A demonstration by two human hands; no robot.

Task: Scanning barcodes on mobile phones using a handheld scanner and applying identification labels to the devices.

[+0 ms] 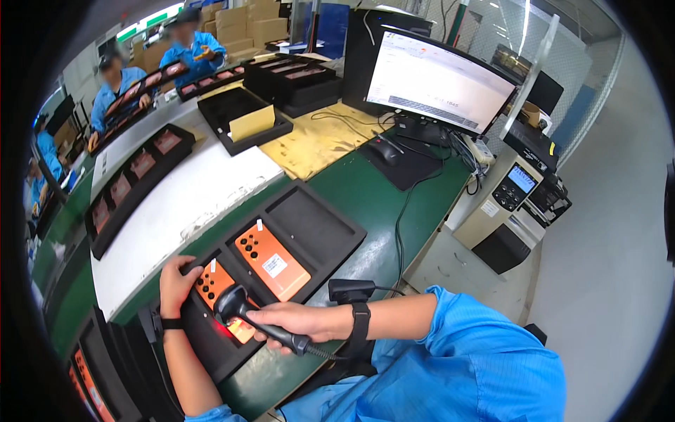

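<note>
My right hand (pixel 295 320) is wrapped round the handle of a black barcode scanner (pixel 235 302). Its red light falls on the lower part of an orange phone (pixel 214 280), which the scanner partly covers. This phone lies camera side up in a black foam tray (pixel 330 235). In the tray's middle slot rests a second orange phone (pixel 274 259) with a white label on its back; the slot at the far right holds nothing. At the tray's left edge, my left hand (pixel 177 287) grips the rim, thumb on top, close to the first phone.
Beyond the tray stand a monitor (pixel 439 77), a mouse (pixel 385 149) on a dark pad and a label printer (pixel 503 197). Trays of pinkish phones (pixel 140 165) line a white board. More black trays (pixel 98 366) stand at lower left. Co-workers in blue (pixel 186 49) work across the bench.
</note>
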